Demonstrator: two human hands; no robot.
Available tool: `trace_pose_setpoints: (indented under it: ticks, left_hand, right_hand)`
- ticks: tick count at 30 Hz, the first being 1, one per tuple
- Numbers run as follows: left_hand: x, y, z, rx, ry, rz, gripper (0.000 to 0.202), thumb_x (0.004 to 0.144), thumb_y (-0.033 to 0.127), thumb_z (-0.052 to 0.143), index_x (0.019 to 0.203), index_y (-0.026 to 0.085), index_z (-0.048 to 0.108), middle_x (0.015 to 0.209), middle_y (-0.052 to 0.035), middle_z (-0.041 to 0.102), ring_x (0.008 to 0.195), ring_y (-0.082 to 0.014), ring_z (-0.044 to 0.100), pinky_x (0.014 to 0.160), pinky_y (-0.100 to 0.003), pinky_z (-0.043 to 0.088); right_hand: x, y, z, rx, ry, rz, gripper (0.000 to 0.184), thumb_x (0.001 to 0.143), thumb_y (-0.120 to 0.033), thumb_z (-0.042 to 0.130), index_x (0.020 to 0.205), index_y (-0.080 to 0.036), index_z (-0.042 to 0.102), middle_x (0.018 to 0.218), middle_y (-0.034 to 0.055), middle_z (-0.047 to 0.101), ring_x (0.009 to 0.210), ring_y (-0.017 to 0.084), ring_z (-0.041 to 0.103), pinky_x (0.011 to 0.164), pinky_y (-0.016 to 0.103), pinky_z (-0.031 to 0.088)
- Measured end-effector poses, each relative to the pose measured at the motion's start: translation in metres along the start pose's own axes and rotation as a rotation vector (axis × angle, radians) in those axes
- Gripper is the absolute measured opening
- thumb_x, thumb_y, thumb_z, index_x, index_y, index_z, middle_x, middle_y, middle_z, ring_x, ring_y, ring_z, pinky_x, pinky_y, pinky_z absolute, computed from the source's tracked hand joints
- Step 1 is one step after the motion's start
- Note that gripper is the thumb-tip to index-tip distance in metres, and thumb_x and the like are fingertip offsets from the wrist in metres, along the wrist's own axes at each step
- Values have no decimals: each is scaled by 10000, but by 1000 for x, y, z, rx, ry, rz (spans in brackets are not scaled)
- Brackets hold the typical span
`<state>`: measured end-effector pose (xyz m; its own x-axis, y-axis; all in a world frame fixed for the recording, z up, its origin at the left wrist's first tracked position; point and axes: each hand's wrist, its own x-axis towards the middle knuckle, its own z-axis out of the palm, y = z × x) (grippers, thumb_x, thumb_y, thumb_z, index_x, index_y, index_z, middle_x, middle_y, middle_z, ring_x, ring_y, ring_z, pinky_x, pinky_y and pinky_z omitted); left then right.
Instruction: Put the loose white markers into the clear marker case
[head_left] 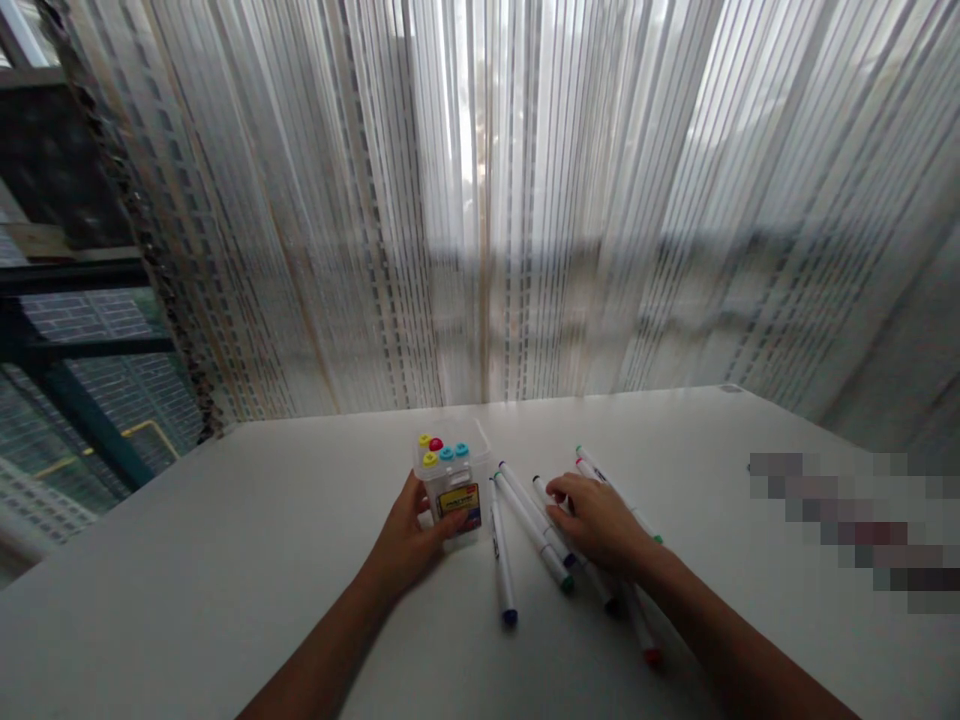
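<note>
Left hand (415, 530): fingers wrapped round the lower part of a clear plastic box (444, 476), thumb across the front at the label's lower edge. Firm hold; box near upright, can't tell if its base touches the counter (225, 560).

Right hand (596, 518): palm down, fingers bent over a black-ended marker (594, 582). Can't tell if they grip it or just touch.

Label (456, 503) on box front: yellow panel, dark border, red patch top right, one bold dark line of text. Too small to read, brand can't be made out.

Five coloured marker ends (447, 453) show in the box: two yellow, one red, two light blue.

Right of the box, white barrels lying loose: blue-ended marker (503, 575) nearest, then a green-ended marker (546, 549) with a second blue-ended marker (559, 543) alongside. Red-ended marker (639, 620) runs under the right hand; another green-ended marker (643, 522) lies just beyond it. Dark print on some barrels, unreadable.

Behind: striped sheer curtain (337, 250). Far left: dark window frame (90, 350), brickwork (105, 400) outside.
</note>
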<state>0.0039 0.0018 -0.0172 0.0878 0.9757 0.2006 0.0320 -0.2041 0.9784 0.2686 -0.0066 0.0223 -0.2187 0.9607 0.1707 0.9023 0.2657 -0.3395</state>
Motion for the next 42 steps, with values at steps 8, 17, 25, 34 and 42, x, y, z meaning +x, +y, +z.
trace_pose_setpoints:
  ticks: [8,17,25,34,42]
  left_hand:
    - [-2,6,2,-13,-8,9,602,655,418,873,1160,228,604,1150,-102,725,1052,-309,695,937,-466,548]
    - [0,5,0,10,4,-4,607,634,432,880,1129,216,603,1136,-115,716,1040,-320,680,935,-499,540]
    - [0,-1,0,-80,-40,-13,574,675,414,864,1132,227,572,1133,-101,707,1056,-311,687,916,-509,569]
    - [0,1,0,-93,-29,-14,576,643,404,885,1096,220,582,1125,-107,719,1051,-322,698,929,-518,564]
    - [-1,7,2,-24,4,9,585,627,418,888,1100,217,609,1098,-103,731,1034,-311,699,949,-494,550]
  right_hand:
    - [1,3,3,39,112,-45,214,876,-180,512,967,-165,704,937,75,723,805,185,642,777,298,456]
    - [8,40,-21,-23,341,231,314,875,-156,441,971,-184,739,1002,87,756,919,220,683,816,304,476]
    - [7,41,-25,-121,199,357,275,892,-161,472,915,-182,746,953,91,762,882,226,684,732,293,438]
    - [9,38,-16,-90,82,266,250,844,-108,525,961,-171,737,977,88,750,904,204,667,772,277,436]
    - [6,31,-16,-68,3,261,306,832,-131,560,1099,-143,709,1028,104,732,973,230,656,835,299,439]
